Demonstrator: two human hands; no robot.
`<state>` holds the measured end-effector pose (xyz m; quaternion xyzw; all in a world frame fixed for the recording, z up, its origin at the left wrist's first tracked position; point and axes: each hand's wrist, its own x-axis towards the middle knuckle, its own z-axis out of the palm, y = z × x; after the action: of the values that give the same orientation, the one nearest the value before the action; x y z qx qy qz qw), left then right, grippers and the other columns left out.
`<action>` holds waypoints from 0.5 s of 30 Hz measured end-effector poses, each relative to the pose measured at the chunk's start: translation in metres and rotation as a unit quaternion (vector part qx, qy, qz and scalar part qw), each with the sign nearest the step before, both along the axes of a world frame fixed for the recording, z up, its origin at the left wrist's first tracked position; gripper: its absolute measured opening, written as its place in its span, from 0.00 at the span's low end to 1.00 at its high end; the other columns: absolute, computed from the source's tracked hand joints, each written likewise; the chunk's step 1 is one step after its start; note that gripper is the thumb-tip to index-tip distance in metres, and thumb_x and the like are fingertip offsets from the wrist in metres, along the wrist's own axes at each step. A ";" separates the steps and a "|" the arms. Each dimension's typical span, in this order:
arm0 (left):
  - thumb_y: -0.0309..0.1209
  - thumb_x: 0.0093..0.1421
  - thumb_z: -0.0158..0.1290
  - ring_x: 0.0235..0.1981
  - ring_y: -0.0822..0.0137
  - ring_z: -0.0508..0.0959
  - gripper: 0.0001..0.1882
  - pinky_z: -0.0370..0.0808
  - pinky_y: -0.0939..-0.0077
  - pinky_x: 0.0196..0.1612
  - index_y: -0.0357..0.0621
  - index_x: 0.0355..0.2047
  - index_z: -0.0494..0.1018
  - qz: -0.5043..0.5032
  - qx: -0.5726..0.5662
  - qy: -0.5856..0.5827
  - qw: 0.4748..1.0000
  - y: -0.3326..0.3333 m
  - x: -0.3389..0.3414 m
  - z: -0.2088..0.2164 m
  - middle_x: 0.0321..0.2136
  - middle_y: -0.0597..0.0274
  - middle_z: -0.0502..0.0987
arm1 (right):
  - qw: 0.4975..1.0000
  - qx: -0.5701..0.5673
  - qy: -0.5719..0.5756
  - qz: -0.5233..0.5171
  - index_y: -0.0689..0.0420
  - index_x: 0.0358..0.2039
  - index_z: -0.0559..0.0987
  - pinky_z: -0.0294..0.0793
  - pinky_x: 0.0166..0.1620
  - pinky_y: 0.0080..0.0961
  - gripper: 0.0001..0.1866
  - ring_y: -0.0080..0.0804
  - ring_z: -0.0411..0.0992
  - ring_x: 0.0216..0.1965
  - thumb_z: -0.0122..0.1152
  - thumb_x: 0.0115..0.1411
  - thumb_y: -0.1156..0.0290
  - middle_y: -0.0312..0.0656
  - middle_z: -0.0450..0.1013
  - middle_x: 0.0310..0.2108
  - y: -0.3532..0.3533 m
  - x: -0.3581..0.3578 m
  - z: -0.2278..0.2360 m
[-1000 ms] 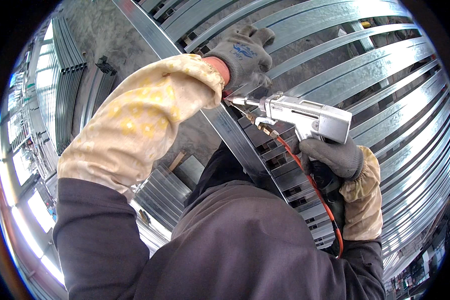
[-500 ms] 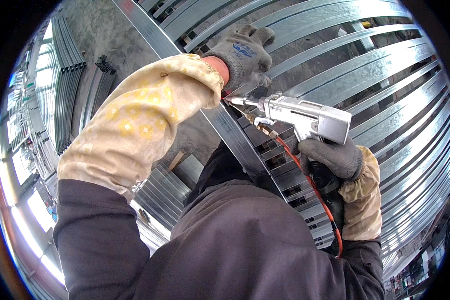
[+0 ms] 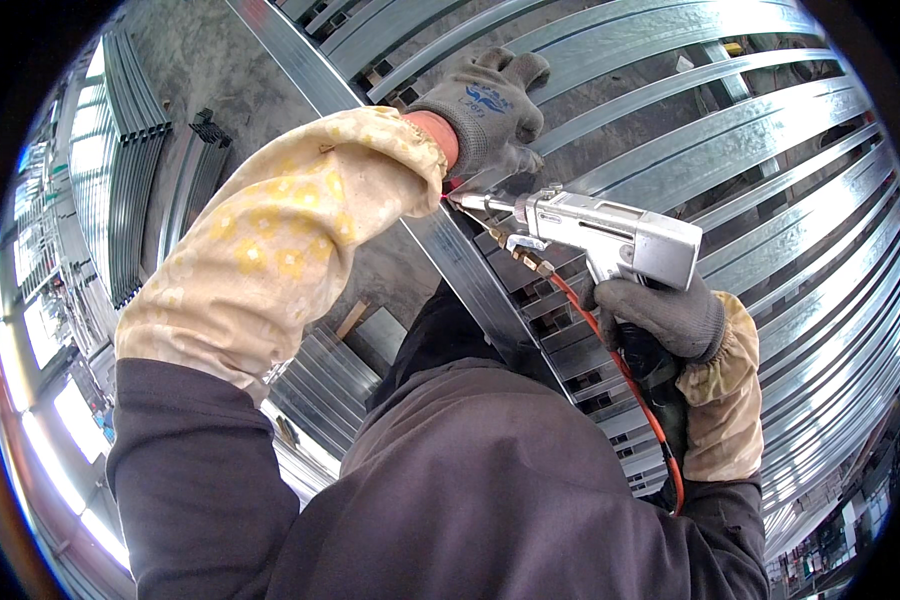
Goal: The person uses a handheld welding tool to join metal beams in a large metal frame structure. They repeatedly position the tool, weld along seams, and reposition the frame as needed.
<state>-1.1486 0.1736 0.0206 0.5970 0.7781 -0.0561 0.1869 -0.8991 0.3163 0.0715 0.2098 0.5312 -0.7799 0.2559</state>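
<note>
My left hand [image 3: 490,110], in a grey work glove with a yellow patterned sleeve cover, presses down on a long galvanized steel channel [image 3: 470,270] that runs diagonally across the view. My right hand [image 3: 665,315], also gloved, grips the handle of a silver pistol-shaped tool [image 3: 610,235]. Its thin nozzle [image 3: 470,200] points left and meets the channel just below my left wrist. An orange hose [image 3: 630,390] runs from the tool down along my right forearm.
Many parallel steel channels [image 3: 750,150] lie in rows under and beyond the tool, forming a frame. More bundled channels [image 3: 130,180] are stacked on the grey concrete floor [image 3: 200,70] at the left. My dark jacket fills the lower middle.
</note>
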 end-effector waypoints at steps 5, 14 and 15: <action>0.55 0.56 0.62 0.69 0.49 0.58 0.17 0.69 0.49 0.64 0.59 0.36 0.84 0.005 -0.003 0.005 1.000 0.001 0.001 0.000 0.68 0.63 0.59 | 1.000 -0.002 -0.015 -0.008 0.63 0.48 0.77 0.80 0.30 0.22 0.20 0.22 0.78 0.27 0.70 0.62 0.64 0.39 0.79 0.28 -0.002 -0.002 0.005; 0.55 0.56 0.63 0.70 0.52 0.57 0.18 0.66 0.48 0.66 0.57 0.35 0.83 0.013 -0.012 0.007 1.000 0.003 0.003 0.002 0.68 0.64 0.59 | 1.000 0.005 -0.024 0.011 0.64 0.52 0.76 0.80 0.30 0.22 0.23 0.23 0.78 0.27 0.70 0.61 0.64 0.40 0.79 0.29 0.000 -0.002 0.005; 0.55 0.56 0.63 0.70 0.52 0.57 0.18 0.65 0.48 0.66 0.57 0.36 0.83 0.016 -0.018 0.006 1.000 0.002 0.003 0.002 0.68 0.63 0.59 | 1.000 0.011 -0.025 0.014 0.64 0.52 0.76 0.80 0.30 0.22 0.23 0.23 0.78 0.27 0.70 0.61 0.64 0.40 0.79 0.29 0.000 -0.002 0.005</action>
<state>-1.1456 0.1760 0.0223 0.5808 0.7875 -0.0711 0.1937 -0.9010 0.3160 0.0769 0.2244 0.5366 -0.7647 0.2774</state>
